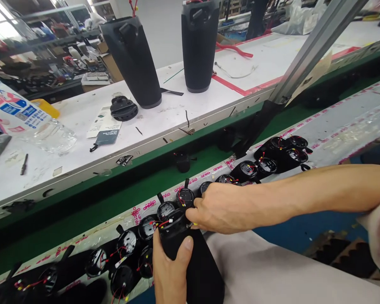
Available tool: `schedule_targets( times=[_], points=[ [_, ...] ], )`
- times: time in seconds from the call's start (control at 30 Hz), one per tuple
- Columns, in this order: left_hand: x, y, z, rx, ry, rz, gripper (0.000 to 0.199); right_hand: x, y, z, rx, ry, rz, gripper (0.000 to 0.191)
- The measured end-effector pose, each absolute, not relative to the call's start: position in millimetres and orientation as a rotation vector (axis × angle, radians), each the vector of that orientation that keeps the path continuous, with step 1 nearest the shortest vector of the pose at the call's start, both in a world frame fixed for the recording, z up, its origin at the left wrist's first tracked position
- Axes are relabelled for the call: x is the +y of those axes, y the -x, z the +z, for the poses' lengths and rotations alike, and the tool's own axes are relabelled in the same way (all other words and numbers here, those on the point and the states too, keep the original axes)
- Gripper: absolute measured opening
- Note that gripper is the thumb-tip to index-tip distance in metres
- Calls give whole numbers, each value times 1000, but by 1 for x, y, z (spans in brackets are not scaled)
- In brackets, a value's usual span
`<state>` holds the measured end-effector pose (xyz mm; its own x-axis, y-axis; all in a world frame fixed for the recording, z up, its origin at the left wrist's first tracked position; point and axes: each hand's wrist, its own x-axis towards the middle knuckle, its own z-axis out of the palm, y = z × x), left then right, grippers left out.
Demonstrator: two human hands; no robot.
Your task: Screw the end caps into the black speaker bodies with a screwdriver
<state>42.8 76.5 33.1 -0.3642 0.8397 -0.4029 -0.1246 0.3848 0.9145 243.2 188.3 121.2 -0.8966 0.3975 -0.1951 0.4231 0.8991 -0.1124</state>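
Note:
My left hand (172,270) is wrapped round a black cylindrical speaker housing (202,266), thumb lying along its side. The housing leans away from my lap, its open end up, with a red wire and a small white connector at the rim. My right hand (221,207) is closed at that rim, fingertips pinched. A bit of yellow shows beside them, but what they hold is hidden. Close by, a row of similar black housings with wires runs along the lower bench, among them one housing (126,240) left of my hands and another housing (185,197) just behind.
Two tall black speakers (199,46) stand on the white upper bench (164,120). Near them lie a round black part (123,107), a card tag (106,135) and a plastic bottle (53,135). A slanted metal post (316,46) rises at the right. Green surface separates the benches.

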Motion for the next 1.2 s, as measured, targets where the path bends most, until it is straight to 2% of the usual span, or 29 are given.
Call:
schedule_targets(
  times=[0.1,0.23,0.37,0.47,0.57,0.73,0.97,1.13,1.2],
  points=[
    [77,-48,36,1504,-526,1184,89,193,-246,116,2890,-672,-441,27],
    [77,-55,39,1408,-319,1176,97,196,-250,114,2833,-938,-753,28],
    [81,-46,31,1342,-213,1205,91,193,-253,119,2823,-1025,-803,23],
    [81,-38,27,1275,-229,1186,81,191,-254,123,2825,-1021,-773,20],
    [77,-40,31,1267,-254,1204,80,191,-254,121,2896,-895,-749,18],
    [75,-51,40,1261,-193,1203,71,189,-250,111,2981,-771,-486,27],
    [79,-53,45,1250,-278,1215,80,184,-248,115,2981,-746,-353,27],
    [78,-52,47,1332,-366,1176,103,182,-247,117,2976,-718,-269,26],
    [77,-50,46,1370,-407,1165,106,181,-247,115,2970,-731,-201,26]
  ],
)
